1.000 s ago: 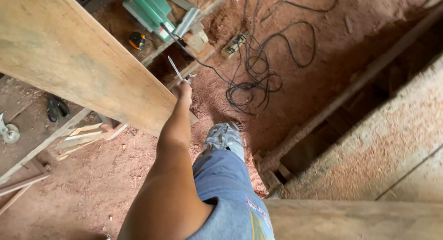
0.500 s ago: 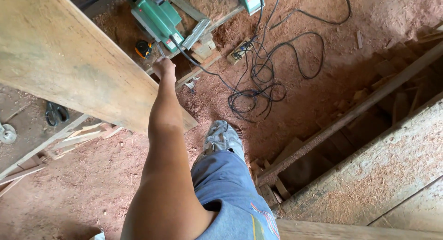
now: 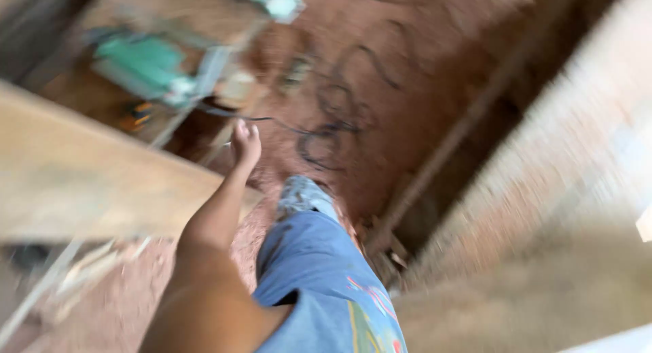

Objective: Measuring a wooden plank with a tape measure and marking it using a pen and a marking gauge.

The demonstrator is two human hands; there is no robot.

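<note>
Head view: left hand [image 3: 245, 144] beyond plank edge [image 3: 224, 183]

Blurred view. Green machine [image 3: 146, 64] at upper left, tangled black cable [image 3: 339, 122] on red sawdust floor [image 3: 421, 75], sawdust-covered bench [image 3: 543, 210] at right.

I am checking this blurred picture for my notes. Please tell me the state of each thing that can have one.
Left hand: stretched forward past the plank's end; what it grips is too blurred to tell.
Long pale wooden plank: raised, lying slanted.
Green power tool: resting on the ground.
Black cable: lying in loose coils on red sawdust.
Right hand: not visible.
</note>
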